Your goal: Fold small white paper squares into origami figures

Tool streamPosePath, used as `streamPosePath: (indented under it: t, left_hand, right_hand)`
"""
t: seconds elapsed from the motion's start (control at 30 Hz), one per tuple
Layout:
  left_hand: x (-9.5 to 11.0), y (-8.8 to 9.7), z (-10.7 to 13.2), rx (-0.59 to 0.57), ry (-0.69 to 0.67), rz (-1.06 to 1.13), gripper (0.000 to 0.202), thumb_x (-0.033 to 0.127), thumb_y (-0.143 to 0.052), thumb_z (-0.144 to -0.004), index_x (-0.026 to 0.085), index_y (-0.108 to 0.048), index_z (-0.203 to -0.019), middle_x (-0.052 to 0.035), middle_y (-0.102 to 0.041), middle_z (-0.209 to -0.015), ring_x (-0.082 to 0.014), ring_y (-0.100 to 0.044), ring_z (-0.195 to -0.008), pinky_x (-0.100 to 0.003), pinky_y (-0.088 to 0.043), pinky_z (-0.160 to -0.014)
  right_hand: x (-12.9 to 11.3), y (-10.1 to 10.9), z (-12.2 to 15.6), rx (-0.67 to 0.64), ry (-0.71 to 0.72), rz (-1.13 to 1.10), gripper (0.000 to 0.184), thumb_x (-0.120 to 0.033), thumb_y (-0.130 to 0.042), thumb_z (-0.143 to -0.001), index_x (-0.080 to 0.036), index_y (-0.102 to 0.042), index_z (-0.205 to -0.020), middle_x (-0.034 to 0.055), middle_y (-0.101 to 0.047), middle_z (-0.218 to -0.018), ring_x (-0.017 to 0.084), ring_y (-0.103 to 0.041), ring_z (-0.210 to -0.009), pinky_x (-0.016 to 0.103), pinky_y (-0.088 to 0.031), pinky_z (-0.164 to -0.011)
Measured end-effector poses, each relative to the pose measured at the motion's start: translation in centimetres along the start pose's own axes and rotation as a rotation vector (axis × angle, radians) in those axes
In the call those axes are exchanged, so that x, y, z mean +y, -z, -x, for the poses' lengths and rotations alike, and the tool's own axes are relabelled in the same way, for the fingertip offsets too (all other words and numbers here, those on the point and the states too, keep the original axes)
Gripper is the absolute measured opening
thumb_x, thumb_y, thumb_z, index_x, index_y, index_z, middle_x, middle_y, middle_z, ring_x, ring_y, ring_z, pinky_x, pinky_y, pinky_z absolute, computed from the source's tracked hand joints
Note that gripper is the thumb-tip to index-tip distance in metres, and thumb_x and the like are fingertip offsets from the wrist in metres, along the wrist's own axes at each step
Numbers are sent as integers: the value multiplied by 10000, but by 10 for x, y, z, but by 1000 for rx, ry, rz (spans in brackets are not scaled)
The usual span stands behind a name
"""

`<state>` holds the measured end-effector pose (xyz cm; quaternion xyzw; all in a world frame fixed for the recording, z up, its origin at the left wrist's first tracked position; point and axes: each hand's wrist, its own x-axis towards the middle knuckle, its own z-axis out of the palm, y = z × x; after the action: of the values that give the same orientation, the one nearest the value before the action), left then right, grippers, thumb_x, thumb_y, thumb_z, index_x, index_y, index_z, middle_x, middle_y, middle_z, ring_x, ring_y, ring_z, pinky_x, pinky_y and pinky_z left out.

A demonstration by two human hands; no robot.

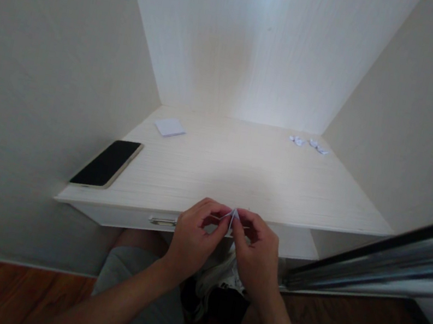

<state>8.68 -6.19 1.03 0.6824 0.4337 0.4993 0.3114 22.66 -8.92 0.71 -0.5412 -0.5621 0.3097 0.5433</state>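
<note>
A small folded piece of white paper [233, 217] is pinched between my two hands, just in front of the desk's front edge. My left hand [199, 232] grips its left side with thumb and fingertips. On the other side, my right hand [256, 249] pinches the right part the same way. A pointed ridge of paper stands up between the fingertips, and the rest is mostly covered by my fingers.
At the back left of the white desk [215, 167] lies a stack of square white paper [169, 127]. A phone [108, 164] rests by the left wall. Small folded paper pieces [297, 140] sit at the back right. Below the edge is a drawer handle [163, 221].
</note>
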Motion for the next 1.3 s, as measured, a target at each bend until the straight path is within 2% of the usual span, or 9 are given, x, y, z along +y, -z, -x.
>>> streamPosePath:
  t: [0.13,0.3,0.4,0.57,0.7,0.87,1.1,1.3]
  left_hand:
    - [4,-2,-3,-12,162,123,124,269,-704,-890,181,-721,-976,-42,-747,-912,-171,-723,-807,-281,-629,-746]
    - [6,0,-11,-154,312,290,195,335,-705,-887,161,-738,-969,-55,-783,-882,-192,-758,-765,-305,-644,-730]
    - [6,1,-13,-184,328,294,206,344,-725,-870,153,-747,-942,-60,-789,-867,-192,-759,-739,-306,-643,-719]
    - [6,1,-13,-171,292,177,152,282,-723,-856,148,-761,-919,-48,-779,-786,-184,-743,-684,-287,-621,-675]
    - [4,0,-14,-193,290,135,128,250,-718,-841,152,-769,-905,-37,-771,-734,-180,-736,-654,-269,-597,-636]
    - [2,0,-18,-206,344,147,109,237,-736,-804,150,-765,-865,-36,-772,-720,-175,-731,-620,-261,-597,-603]
    - [-1,-1,-23,-223,409,98,89,190,-739,-751,158,-745,-834,-20,-743,-635,-177,-720,-553,-254,-590,-528]
    - [-2,1,-24,-240,414,55,91,179,-723,-743,158,-735,-830,-16,-724,-616,-168,-702,-532,-249,-576,-506]
  right_hand:
    - [1,3,-3,58,-62,-58,149,-310,-682,-900,-217,-767,-982,58,-788,-906,219,-733,-820,345,-584,-778]
    - [3,5,-5,109,-125,-119,150,-325,-732,-856,-208,-784,-935,60,-799,-878,221,-734,-799,347,-583,-762]
    - [5,6,-5,118,-146,-140,170,-338,-738,-851,-199,-783,-940,64,-799,-869,220,-733,-784,348,-583,-752]
    - [10,8,-5,85,-173,-142,191,-347,-738,-848,-194,-786,-953,64,-796,-848,229,-738,-782,352,-584,-743]
    - [13,10,-4,76,-155,-60,163,-326,-717,-860,-205,-790,-941,60,-802,-852,229,-738,-774,350,-579,-735]
    - [13,11,-3,77,-149,-4,162,-311,-699,-864,-209,-793,-947,60,-805,-851,234,-742,-768,351,-578,-723]
    - [8,10,-1,106,-114,184,137,-280,-688,-865,-223,-798,-924,52,-797,-812,225,-733,-699,346,-567,-678]
    - [10,7,1,120,-141,204,131,-285,-691,-866,-228,-797,-917,60,-798,-813,235,-741,-708,350,-563,-672]
